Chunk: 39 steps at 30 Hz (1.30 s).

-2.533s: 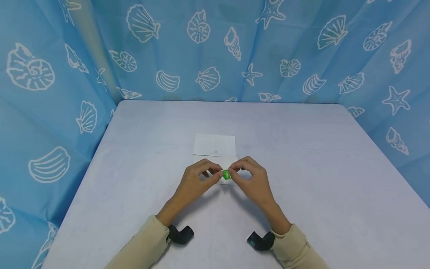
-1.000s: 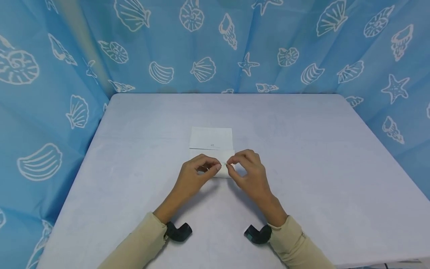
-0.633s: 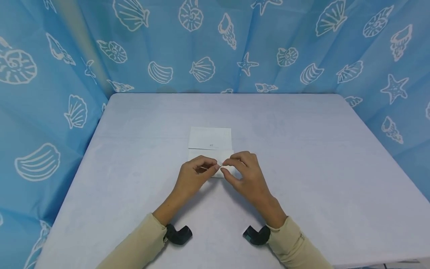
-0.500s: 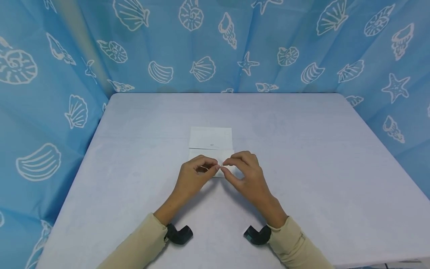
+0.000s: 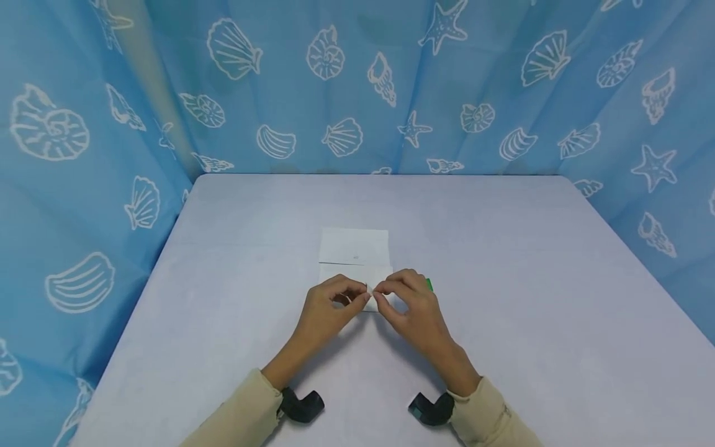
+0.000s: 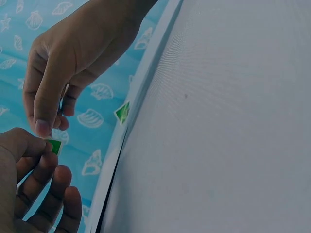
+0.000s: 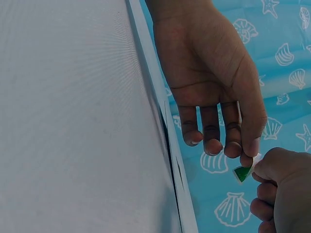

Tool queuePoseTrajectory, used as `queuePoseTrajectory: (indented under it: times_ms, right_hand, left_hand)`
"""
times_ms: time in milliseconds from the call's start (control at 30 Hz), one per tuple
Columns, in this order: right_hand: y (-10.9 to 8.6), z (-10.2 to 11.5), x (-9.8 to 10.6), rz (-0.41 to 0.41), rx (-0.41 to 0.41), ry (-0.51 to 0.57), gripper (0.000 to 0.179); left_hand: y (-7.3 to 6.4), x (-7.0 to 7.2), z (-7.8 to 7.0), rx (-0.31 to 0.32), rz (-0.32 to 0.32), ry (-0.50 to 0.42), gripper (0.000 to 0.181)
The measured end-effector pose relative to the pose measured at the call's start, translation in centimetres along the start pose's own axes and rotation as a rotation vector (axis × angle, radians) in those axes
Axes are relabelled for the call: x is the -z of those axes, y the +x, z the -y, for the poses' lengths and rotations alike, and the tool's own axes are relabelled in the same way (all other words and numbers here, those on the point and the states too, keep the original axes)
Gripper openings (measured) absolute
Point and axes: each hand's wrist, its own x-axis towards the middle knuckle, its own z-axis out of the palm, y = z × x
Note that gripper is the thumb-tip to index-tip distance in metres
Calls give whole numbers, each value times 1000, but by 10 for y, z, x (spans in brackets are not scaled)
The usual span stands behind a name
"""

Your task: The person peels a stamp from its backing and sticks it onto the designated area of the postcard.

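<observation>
Both hands meet over a white paper [image 5: 354, 246] made of two panels, the far one bearing a tiny mark. Between the left thumb and index finger, my left hand [image 5: 331, 305] pinches a small green square with a pale border [image 6: 54, 146], which looks like a sticker; its other fingers are loosely bent. My right hand [image 5: 412, 307] brings thumb and index together at the sticker's edge, where a whitish bit shows in the right wrist view. Seen edge-on from the head, the sticker is mostly hidden by fingertips. Another green piece [image 5: 429, 284] peeks out behind the right knuckles.
A pale cloth covers the table [image 5: 503, 248], whose far edge meets a blue shell-print curtain [image 5: 380, 81]. Each wrist wears a black camera mount [image 5: 301, 406] that sticks inward over the table.
The sticker has turned from showing its green face to edge-on. Right thumb and index, apart half a second ago, have closed together. The head view has tilted up slightly; a green piece now shows behind the right hand.
</observation>
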Motion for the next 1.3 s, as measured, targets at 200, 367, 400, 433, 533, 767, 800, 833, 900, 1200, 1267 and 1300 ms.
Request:
queuePoseTrajectory:
  times_ms: [200,367,400,433,533,767,800,833,900,1200,1267,1300]
  right_hand:
    - [-6,1,0,-15,-35,10,8]
    - [-8,1,1,-41,-72,60,3]
    - [-8,1,1,-44,-82,71,6]
    - [-7,1,1,-48,-91,81,8]
    - [-6,2,2,-48,-119,95,8]
    - [-4,5,5,-43,-172,113,7]
    - [-4,5,5,-43,-178,117,8]
    - [-4,4,6,-45,-182,119,8]
    - [-3,4,6,-52,-186,116,9]
    - [-1,-3,14,-105,-214,63,10]
    - [-1,-4,17,-108,-232,48,10]
    - [-1,-5,19,-109,-239,43,10]
  left_hand:
    - [-3,-2,2,-6,9,3,7]
    - [-3,-2,3,-11,14,-4,7]
    - [-2,-3,5,-11,15,-3,7]
    - [-1,-4,9,-10,14,-3,7]
    - [0,-6,22,-4,12,0,7]
    - [1,-7,37,-23,7,-4,7]
    - [1,-6,37,-28,6,-2,7]
    - [1,-6,37,-31,5,0,7]
    - [1,-5,37,-36,3,7,7]
    - [3,-3,38,-50,-8,50,6]
    - [3,-3,37,-52,-14,52,6]
    - [3,-3,37,-51,-17,53,6]
